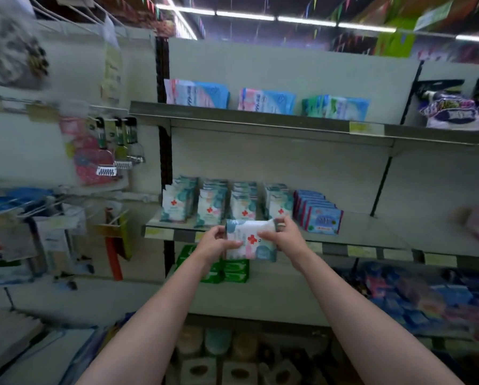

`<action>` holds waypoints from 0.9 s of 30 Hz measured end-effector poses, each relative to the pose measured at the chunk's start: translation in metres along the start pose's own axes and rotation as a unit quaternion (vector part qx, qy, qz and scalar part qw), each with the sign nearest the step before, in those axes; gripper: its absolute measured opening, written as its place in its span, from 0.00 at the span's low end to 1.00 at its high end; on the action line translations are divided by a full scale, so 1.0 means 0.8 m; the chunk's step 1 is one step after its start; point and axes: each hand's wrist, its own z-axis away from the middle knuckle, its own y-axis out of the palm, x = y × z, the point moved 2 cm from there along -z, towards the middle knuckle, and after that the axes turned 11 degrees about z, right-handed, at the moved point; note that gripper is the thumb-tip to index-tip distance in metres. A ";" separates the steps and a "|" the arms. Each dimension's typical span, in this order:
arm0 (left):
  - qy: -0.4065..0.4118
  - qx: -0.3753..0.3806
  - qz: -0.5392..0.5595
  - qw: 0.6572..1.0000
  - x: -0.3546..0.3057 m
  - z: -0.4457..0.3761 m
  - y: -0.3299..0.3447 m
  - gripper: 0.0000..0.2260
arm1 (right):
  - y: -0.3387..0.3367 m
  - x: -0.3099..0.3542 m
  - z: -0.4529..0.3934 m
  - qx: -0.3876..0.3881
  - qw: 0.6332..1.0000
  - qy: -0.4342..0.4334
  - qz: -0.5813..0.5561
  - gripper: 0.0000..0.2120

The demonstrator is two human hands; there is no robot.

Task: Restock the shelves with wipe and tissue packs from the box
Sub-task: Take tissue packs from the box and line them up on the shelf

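Note:
I hold a white wipe pack with a red cross and teal patches (250, 240) in both hands, just in front of the middle shelf (371, 232). My left hand (214, 241) grips its left edge. My right hand (284, 233) pinches its upper right corner and side. On that shelf, behind the pack, stand several rows of the same red-cross packs (213, 202). Beside them on the right is a row of blue packs (320, 211). The box is not in view.
The upper shelf (260, 122) carries pink-and-blue and green-blue packs. Green packs (232, 269) lie on the shelf below, blue and purple packs (427, 298) to their right. Tissue rolls (218, 357) stand at the bottom. Hanging goods (105, 151) fill the left rack.

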 end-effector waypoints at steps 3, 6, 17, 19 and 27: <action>0.007 0.024 -0.039 0.999 -0.009 -0.010 0.011 0.21 | -0.009 0.020 -0.030 0.009 1.000 -0.024 0.010 0.23; -0.003 0.020 -0.070 0.997 -0.013 -0.029 0.021 0.17 | -0.017 0.030 -0.057 0.016 0.999 -0.034 0.012 0.22; -0.007 -0.077 0.115 0.990 -0.006 -0.108 0.062 0.16 | -0.013 -0.013 -0.150 0.189 0.981 0.000 0.049 0.16; -0.017 -0.105 0.077 0.991 0.004 -0.116 0.063 0.15 | -0.001 -0.027 -0.162 0.189 0.980 0.014 0.064 0.12; -0.006 -0.180 -0.177 0.968 0.008 -0.154 -0.026 0.15 | 0.082 -0.039 -0.206 0.233 0.964 0.002 0.127 0.16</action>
